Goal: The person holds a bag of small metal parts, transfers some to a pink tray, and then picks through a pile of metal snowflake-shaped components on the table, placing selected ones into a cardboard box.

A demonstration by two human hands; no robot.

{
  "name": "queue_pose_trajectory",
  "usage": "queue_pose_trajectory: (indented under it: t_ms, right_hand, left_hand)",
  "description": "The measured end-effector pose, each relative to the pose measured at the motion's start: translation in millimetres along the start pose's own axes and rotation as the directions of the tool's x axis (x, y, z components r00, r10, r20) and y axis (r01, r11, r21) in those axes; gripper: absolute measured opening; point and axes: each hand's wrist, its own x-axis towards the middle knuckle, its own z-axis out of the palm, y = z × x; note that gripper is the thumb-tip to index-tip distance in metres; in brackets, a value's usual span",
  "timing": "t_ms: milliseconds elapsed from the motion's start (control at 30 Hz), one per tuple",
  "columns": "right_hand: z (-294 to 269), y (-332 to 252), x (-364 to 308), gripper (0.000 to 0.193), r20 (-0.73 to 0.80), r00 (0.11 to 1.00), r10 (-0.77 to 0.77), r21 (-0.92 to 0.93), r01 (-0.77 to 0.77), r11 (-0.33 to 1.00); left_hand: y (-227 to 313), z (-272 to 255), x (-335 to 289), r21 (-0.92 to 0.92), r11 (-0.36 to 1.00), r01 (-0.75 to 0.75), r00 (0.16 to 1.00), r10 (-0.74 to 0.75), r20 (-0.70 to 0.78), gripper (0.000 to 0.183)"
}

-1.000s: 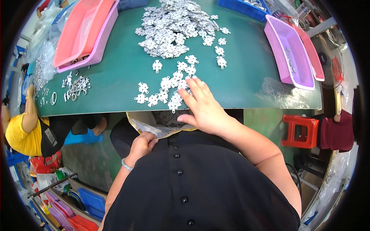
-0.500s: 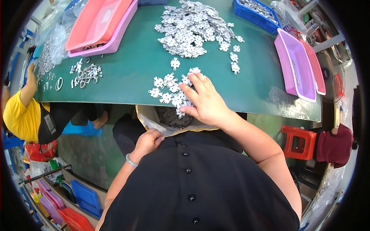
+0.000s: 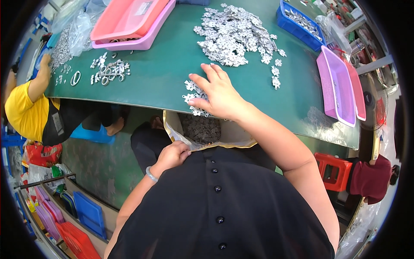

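Observation:
My right hand (image 3: 221, 94) lies palm down near the table's front edge, fingers spread. It partly covers a small cluster of grey-white, cross-shaped metal pieces (image 3: 195, 97). Below the edge, across my lap, an open bag (image 3: 236, 139) with a pale lining holds many small dark grey pieces (image 3: 202, 129). My left hand (image 3: 172, 155) is closed on the bag's near rim, pinching it at the left. Farther back on the table is a large pile of the same cross-shaped pieces (image 3: 235, 36), with several loose ones (image 3: 275, 71) trailing at its right.
Stacked pink trays (image 3: 148, 42) stand at the far left, near rings and small parts (image 3: 113, 72). A blue basket (image 3: 297, 21) of metal parts and a purple basket (image 3: 330, 86) are at the right. A person in yellow (image 3: 28, 114) sits left; a red stool (image 3: 331, 172) stands right.
My right hand has moved over the small cluster, and fewer of its pieces show. The lone piece behind it no longer shows. My left hand keeps its grip on the bag; the view has shifted.

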Motion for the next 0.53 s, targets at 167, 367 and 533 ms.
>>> queue_pose_trajectory:
  t_ms: [167,367,533]
  right_hand:
    - [7,-11,-4,0.043,0.004,0.985,-0.170,0.043,0.169,0.985]
    - [2,-29,-39,0.036,-0.024,0.979,-0.202,0.124,0.203,0.971]
    - [-5,-34,-66,0.032,0.056,0.941,-0.333,0.300,0.302,0.905]
  left_hand:
    - [2,-1,-3,-0.036,0.999,0.025,1.000,-0.025,-0.002,0.009]
    - [1,0,-2,-0.033,0.999,0.001,1.000,-0.002,-0.010,0.009]
    - [7,0,0,-0.063,0.997,0.032,0.999,-0.033,-0.007,0.012]
